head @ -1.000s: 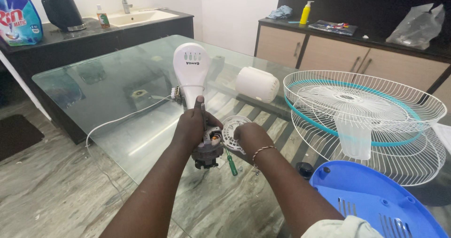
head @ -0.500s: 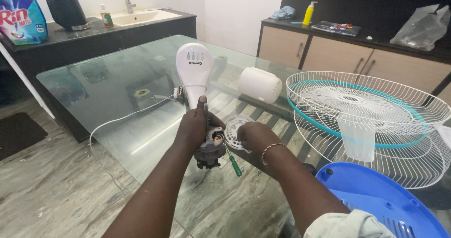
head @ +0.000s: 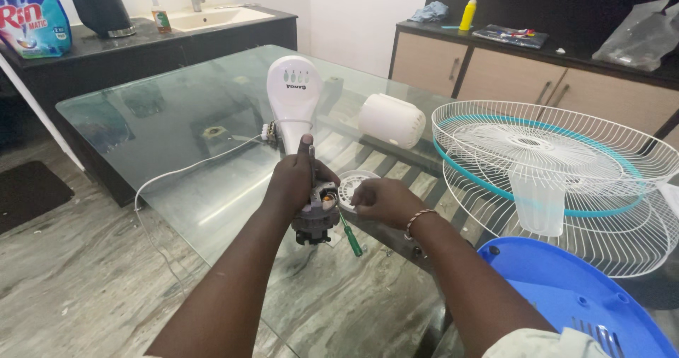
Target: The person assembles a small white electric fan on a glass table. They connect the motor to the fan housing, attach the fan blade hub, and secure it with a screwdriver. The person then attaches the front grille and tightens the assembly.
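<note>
The left hand (head: 293,185) is wrapped tight around a small grey fan motor with copper windings (head: 316,215), holding it upright just above the near edge of the clear glass table (head: 177,125) — thumb raised along the thin metal shaft that sticks up from it. The right hand (head: 382,201) sits just right of the motor, its fingers pinched together at the motor's top; whether they hold anything small there cannot be told. A green-handled screwdriver (head: 349,236) slants down below the right hand, near the motor's right side, and a round white slotted plastic cover (head: 352,185) lies on the glass just behind the hands. Farther back stands the white plastic fan stand head with a row of buttons (head: 293,100), a white cord trailing left from it, and to its right a white ribbed motor housing (head: 391,120) lies on its side. At the right, white wire fan guards with a teal rim (head: 566,163) are stacked — a blue plastic fan base (head: 566,294) sits nearest.
</note>
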